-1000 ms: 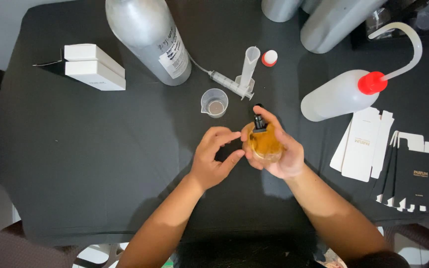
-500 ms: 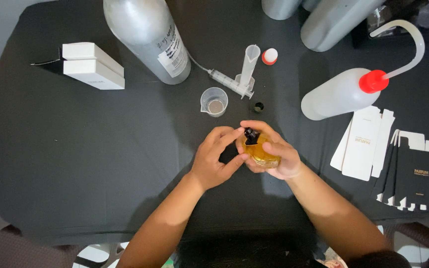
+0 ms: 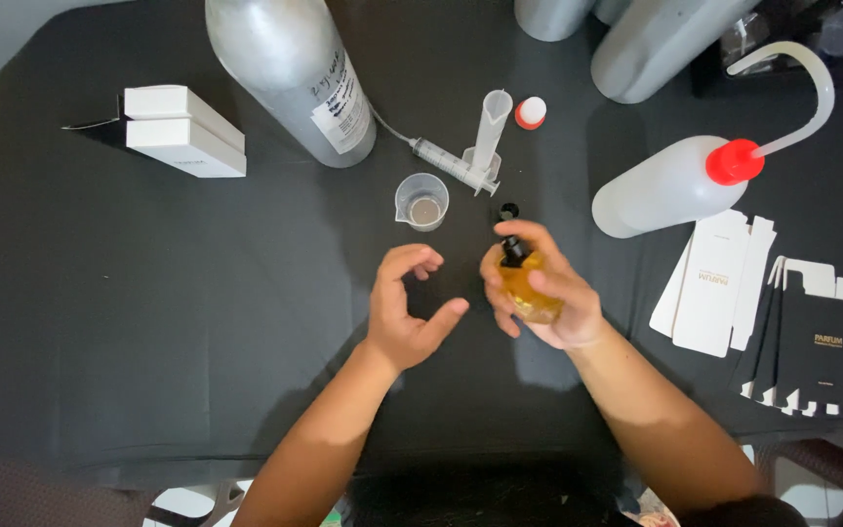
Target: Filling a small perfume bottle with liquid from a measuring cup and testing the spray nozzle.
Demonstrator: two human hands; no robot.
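Amber liquid fills small bottle [image 3: 531, 293]; we wrap right hand [image 3: 543, 293] around it, fingers pinching black sprayer top, mid-table; left hand [image 3: 404, 307] curled half-open just left, holding nothing; loose black cap [image 3: 509, 210] just beyond; we judge one-handed grip could let bottle tip, spilling onto black cloth [image 3: 148, 322].

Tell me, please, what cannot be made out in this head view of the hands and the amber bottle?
- Amber bottle: the right hand wraps it, hiding its shape and base.
- Small black cap: too small to tell its form.
- Small beaker: its contents are unclear.
- Large metal bottle: its top is cut off by the upper edge.
- Left hand: open and holding nothing; its palm side is partly hidden.
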